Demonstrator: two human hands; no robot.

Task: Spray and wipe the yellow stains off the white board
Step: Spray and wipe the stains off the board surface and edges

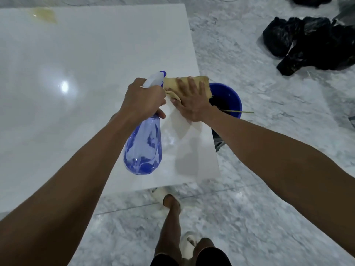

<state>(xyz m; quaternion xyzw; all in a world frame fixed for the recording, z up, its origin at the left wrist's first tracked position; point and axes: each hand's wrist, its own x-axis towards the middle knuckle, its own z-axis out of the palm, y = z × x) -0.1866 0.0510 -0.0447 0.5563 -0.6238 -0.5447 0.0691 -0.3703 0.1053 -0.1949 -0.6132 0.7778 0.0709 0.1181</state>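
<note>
Nearest you, your left hand (143,98) is wrapped round the neck of the blue spray bottle (143,148), whose body hangs down toward you while its nozzle points away over the white board (76,73). Just beside it, your right hand (192,98) lies flat, fingers spread, pressing the yellow cloth (199,81) onto the board's right edge, with the blue bucket (228,100) on the floor just past that edge. The remaining yellow stain (45,14) sits at the far left corner — well apart from both hands, away and to the left. I judge the bottle hand the nearer one, so the spray should lead and the cloth follow diagonally across.
</note>
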